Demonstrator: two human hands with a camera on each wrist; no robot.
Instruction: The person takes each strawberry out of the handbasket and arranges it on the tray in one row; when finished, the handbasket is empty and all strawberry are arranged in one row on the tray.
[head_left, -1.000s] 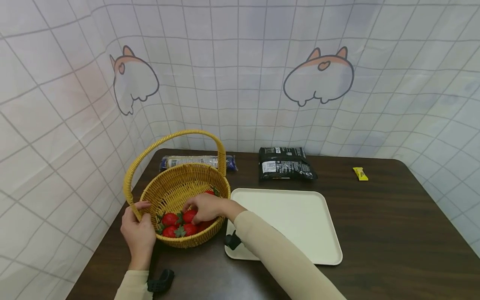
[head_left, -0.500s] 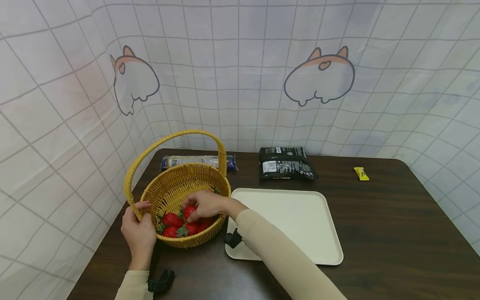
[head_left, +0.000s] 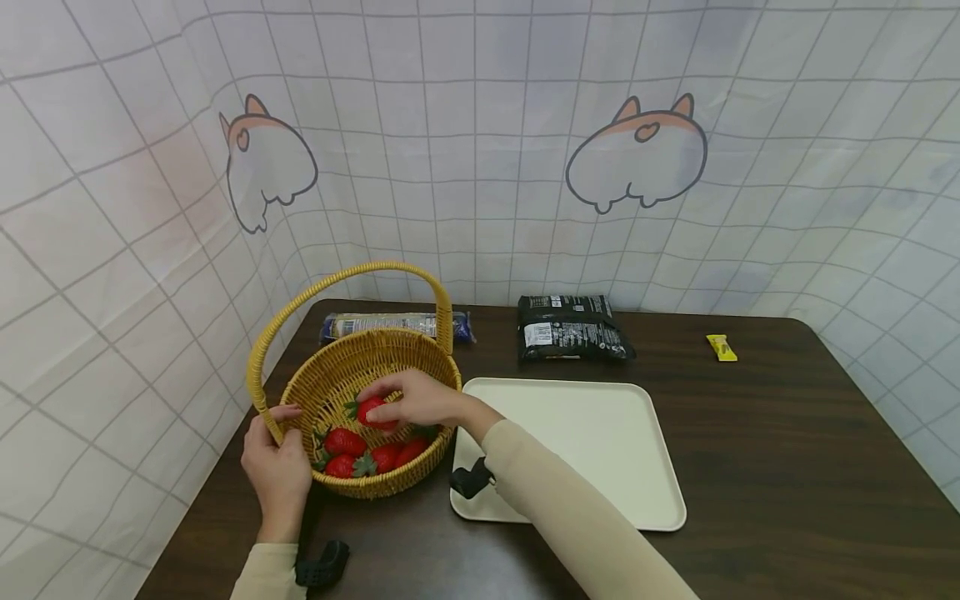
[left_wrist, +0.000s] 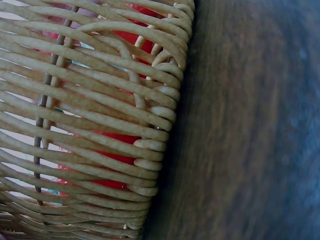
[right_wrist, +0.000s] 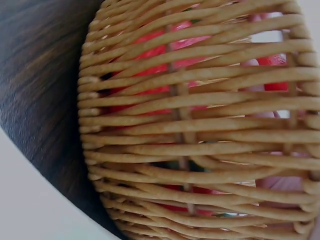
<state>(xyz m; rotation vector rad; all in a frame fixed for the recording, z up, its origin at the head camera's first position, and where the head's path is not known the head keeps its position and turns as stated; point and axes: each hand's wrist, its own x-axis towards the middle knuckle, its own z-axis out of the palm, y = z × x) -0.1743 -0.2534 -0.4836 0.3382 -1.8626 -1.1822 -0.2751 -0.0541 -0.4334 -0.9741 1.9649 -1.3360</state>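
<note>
A yellow wicker basket (head_left: pixel 360 350) with a tall arched handle stands at the left of the table. My left hand (head_left: pixel 277 471) grips its left rim near the foot of the handle. Inside the basket, my right hand (head_left: pixel 420 400) pinches a red strawberry (head_left: pixel 372 412) between thumb and fingers, above several other strawberries (head_left: pixel 343 442) lying at the front. Both wrist views are filled by the woven basket wall (left_wrist: pixel 100 100), with red patches of strawberry showing through the gaps.
A white tray (head_left: pixel 592 442) lies right of the basket, beneath the right forearm. Behind stand a black packet (head_left: pixel 573 329) and a long blue-ended packet (head_left: pixel 382 322). Far right lies a small yellow wrapper (head_left: pixel 722 347). A white grid-patterned cloth (head_left: pixel 495 167) hangs behind the table.
My right hand has lifted the strawberry up and slightly to the left, away from the others, uncovering more of those at the basket's front. My left hand has stayed on the rim.
</note>
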